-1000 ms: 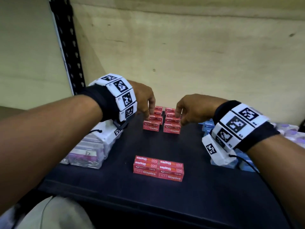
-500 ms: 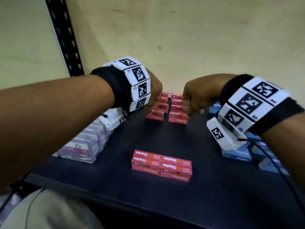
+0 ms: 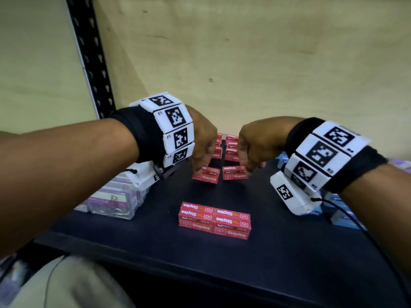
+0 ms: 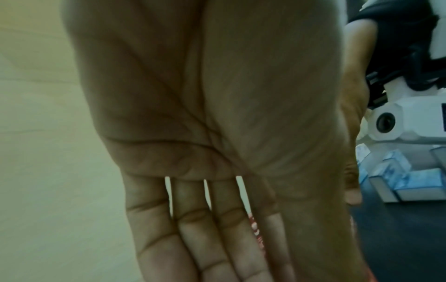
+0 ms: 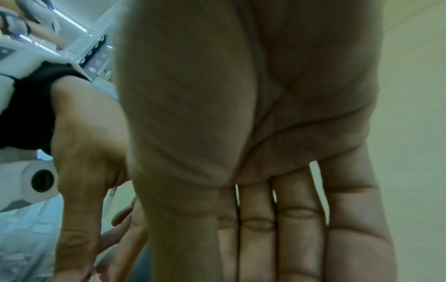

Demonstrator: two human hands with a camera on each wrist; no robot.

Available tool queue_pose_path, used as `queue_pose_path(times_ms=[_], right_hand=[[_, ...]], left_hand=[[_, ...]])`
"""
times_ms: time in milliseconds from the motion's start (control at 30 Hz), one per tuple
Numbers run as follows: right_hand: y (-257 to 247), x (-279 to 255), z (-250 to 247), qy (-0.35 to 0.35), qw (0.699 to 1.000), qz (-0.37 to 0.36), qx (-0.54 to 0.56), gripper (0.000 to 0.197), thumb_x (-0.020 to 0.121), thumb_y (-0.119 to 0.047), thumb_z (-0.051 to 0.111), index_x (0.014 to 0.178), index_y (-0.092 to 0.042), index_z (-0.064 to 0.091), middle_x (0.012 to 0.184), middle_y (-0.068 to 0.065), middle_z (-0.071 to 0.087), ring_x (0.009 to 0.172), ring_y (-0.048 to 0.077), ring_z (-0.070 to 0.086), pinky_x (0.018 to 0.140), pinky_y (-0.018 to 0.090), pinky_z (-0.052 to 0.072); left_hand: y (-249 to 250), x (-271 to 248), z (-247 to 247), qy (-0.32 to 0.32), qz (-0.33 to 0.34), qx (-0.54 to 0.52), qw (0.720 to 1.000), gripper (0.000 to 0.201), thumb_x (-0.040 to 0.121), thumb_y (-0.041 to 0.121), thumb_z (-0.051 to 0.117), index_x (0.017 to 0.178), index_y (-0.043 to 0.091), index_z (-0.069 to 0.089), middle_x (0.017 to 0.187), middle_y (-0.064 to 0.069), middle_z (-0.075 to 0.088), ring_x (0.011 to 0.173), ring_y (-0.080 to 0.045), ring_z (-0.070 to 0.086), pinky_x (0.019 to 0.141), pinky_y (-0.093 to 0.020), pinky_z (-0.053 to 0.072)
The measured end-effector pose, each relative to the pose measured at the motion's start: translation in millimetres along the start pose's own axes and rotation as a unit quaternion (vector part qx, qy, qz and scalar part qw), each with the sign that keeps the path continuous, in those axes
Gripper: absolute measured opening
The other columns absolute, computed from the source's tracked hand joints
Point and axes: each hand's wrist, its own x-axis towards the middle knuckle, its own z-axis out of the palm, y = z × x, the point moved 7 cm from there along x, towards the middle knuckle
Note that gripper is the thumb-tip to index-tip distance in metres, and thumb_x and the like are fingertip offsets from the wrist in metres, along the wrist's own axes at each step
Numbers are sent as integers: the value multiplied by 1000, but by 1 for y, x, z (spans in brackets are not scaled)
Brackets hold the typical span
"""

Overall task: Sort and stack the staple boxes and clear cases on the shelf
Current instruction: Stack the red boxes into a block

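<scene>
Dim, greenish light; both wrist views soft and blurred, head view bowed at edges.

Two hands in frame: left hand [image 3: 203, 141] at centre left, right hand [image 3: 255, 145] at centre right.

Front block of red staple boxes [image 3: 214, 220] at lower centre: four tops showing, two columns by two rows; layers beneath hard to tell.

Two loose red staple boxes under the fingertips: left box [image 3: 205, 175], right box [image 3: 234, 172].

Behind those, two rows of red staple boxes [image 3: 231, 150], mostly hidden by the hands; count uncertain.

Clear cases with purple labels [image 3: 111, 200] at left: at least two, blurred.

Blue-labelled clear cases [image 4: 398, 183] at right: several, exact count unclear.

One dark shelf [image 3: 278, 252].
</scene>
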Motion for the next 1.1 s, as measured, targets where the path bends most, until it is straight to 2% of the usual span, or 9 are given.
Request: queue_pose_path(times_ms=[100,267,400,500,600,733,833,933,1100], right_hand=[[-3,-17,7,-9,999,-16,33,10,78,-21,80,87,-19,76,77,-3,75,78,15,71,83,31,55],[-8,-46,26,-34,998,-35,47,8,78,-25,81,83,-22,76,80,-5,75,74,10,68,79,30,54],[-9,-64,37,-32,997,-37,62,6,79,-25,80,84,-25,77,77,-8,75,65,2,65,68,24,48],[-10,-71,41,-32,996,-38,71,7,80,-26,80,86,-26,77,81,-7,76,63,-1,63,66,21,46],[-12,-76,43,-38,996,-38,78,8,81,-26,79,89,-25,77,83,-5,76,69,2,65,72,23,50],[-14,-80,46,-63,994,-41,82,26,80,-27,80,104,-26,70,96,-2,76,90,17,72,88,34,57],[-19,-86,49,-92,990,-52,91,46,74,-35,85,113,-32,62,102,-2,74,86,15,71,83,30,57],[-26,-91,53,-99,991,-48,74,52,72,-45,84,116,-33,61,103,-3,73,75,10,68,78,27,53],[-37,-85,59,-81,993,-56,61,46,76,-44,81,115,-26,64,107,-2,73,94,16,69,85,30,53]], left_hand=[[0,-9,10,-18,12,-15,1000,17,83,13,76,100,13,76,64,17,67,49,11,57,47,-5,43],[-4,-23,27,19,9,19,1000,16,79,30,80,94,26,77,80,14,71,58,8,59,69,-21,51],[-2,-38,39,16,5,16,1000,17,80,30,79,97,26,76,76,15,69,62,3,59,68,-19,50],[-2,-47,42,23,8,13,1000,20,81,29,78,100,25,76,88,7,74,66,-1,60,65,-17,48],[0,-57,45,21,12,1,1000,20,82,26,77,101,24,75,92,5,74,72,-4,62,65,-17,48],[2,-66,49,10,18,9,1000,35,80,23,79,113,25,70,104,7,71,97,-11,65,84,-25,51],[5,-71,57,-13,21,-3,1000,57,74,23,84,125,29,59,112,11,66,101,-8,60,87,-24,49],[10,-70,65,-21,21,-10,1000,62,71,35,85,126,31,57,115,13,64,107,-9,59,99,-32,48],[18,-63,67,5,23,-4,1000,59,73,43,82,125,30,58,115,11,63,106,-11,59,99,-35,48]])
